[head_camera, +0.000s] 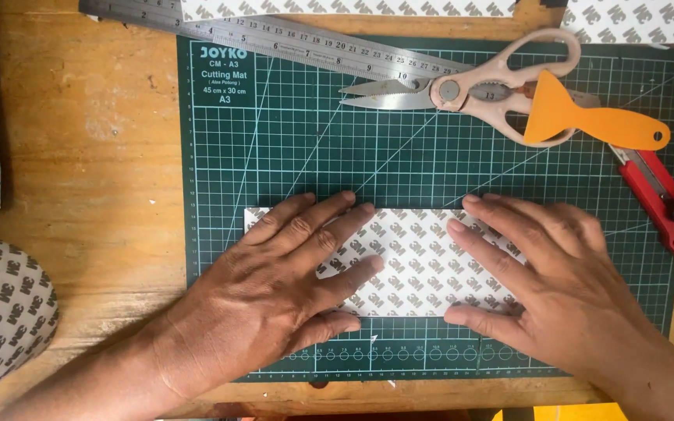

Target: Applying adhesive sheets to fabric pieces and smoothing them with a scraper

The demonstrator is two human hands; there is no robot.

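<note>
Mat (pixel 290 148): sheet (pixel 415 261) lengthwise L-R under hands

a white rectangular sheet (pixel 419 265) patterned with grey marks lies flat on the green cutting mat (pixel 446 164).

**Even warm light, sharp frame**

The scene is lit evenly and brightly from above. Soft short shadows are cast under the left hand (pixel 274 288) and right hand (pixel 555 288). Mild glare is seen on the steel ruler (pixel 274 35) and scissors (pixel 462 90). Focus is held throughout; no blur is noted.
</note>
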